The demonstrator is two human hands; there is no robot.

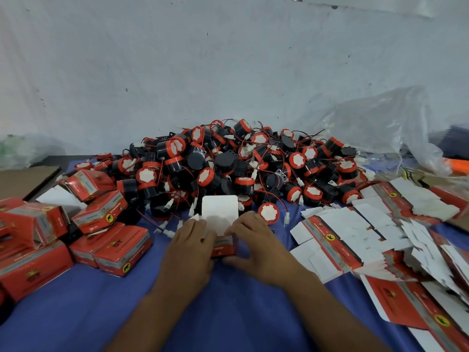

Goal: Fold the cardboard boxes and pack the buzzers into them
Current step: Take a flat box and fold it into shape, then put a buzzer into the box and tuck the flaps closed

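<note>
Both hands grip one small red cardboard box [224, 246] — left hand [189, 246] and right hand [256, 243] curled on its sides, its white rounded flap [220, 207] upright.

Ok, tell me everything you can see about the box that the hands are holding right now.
The box is small, made of red printed cardboard with a grey band, white inside. Its top flap stands open, pointing away. It is on or just above the blue cloth, in front of the buzzer pile, gripped by the left hand and right hand. Its contents are hidden.
</note>
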